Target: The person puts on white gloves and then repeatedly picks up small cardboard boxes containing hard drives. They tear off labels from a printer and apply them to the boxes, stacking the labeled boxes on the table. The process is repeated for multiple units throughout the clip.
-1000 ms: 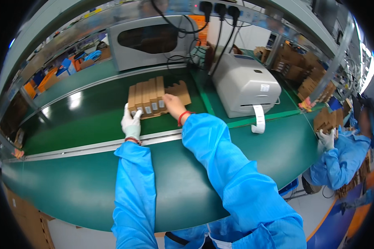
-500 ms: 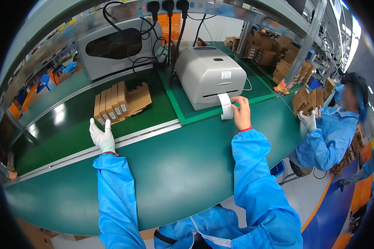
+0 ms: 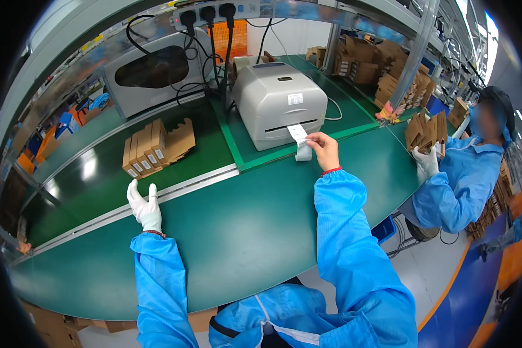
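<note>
My left hand (image 3: 144, 207), in a white glove, is open with thumb and fingers apart. It hovers over the metal rail, just short of a row of flat brown cardboard boxes (image 3: 148, 148) on the green conveyor. These boxes stand side by side with small white labels on their near ends, and an unfolded cardboard flap leans at their right. Bare, my right hand (image 3: 325, 149) pinches the edge of a white label strip (image 3: 300, 141) between thumb and fingertips. The strip hangs curled from the front slot of a grey label printer (image 3: 278, 101).
A grey machine housing (image 3: 151, 72) stands behind the conveyor. Black plugs and cables hang from a power strip (image 3: 214, 13) above. At right, a co-worker in blue (image 3: 461, 180) holds folded cardboard (image 3: 426, 133). Several cartons (image 3: 403, 81) are piled behind an upright metal post (image 3: 414, 58).
The view has shifted slightly. My left hand has drawn back from the boxes, leaving a small gap. My right hand stays at the label strip, its fingertips now pinching the strip's edge.
</note>
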`<state>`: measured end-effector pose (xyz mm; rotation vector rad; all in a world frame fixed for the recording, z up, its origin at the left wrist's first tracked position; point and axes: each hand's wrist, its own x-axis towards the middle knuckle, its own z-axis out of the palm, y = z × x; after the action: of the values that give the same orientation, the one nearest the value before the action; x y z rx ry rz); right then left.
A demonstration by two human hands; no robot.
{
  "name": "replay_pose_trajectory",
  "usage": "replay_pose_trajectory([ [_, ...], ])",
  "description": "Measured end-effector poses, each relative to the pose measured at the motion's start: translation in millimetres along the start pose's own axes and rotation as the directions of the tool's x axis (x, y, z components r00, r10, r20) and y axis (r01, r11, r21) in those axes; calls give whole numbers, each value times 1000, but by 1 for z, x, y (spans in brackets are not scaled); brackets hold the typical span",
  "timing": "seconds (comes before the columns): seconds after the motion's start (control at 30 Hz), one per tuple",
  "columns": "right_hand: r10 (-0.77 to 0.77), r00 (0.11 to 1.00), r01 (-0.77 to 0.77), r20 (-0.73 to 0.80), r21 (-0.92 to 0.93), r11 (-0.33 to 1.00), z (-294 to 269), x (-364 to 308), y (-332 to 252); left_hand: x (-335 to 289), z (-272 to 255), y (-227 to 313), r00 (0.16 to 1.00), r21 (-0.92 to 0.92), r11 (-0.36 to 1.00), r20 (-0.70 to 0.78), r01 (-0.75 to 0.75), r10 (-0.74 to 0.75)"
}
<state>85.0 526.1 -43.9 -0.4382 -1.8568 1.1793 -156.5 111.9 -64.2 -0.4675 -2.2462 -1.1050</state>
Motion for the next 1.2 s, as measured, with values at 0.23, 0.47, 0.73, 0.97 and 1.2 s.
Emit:
replay_pose_trajectory([
  [0.23, 103, 928, -172, 359, 166, 971, -38, -31, -4, -32, -25, 27, 943, -41, 977, 254, -210, 214],
  [0.47, 392, 914, -405, 105, 252, 879, -106, -48, 18, -54, -39, 40, 726, -34, 850, 503, -526, 469],
  [0.73, 360, 917, -294, -175, 315, 903, -120, -45, 25, -71, -41, 80, 589, -201, 764, 527, -613, 612],
  [0.97, 293, 851, -233, -436, 188, 954, -132, -49, 34, -78, -48, 85, 534, -279, 758, 569, -590, 625],
  [1.2, 363, 826, -347, -431, 118, 930, -137, -47, 41, -75, -47, 83, 527, -290, 759, 576, -583, 624],
])
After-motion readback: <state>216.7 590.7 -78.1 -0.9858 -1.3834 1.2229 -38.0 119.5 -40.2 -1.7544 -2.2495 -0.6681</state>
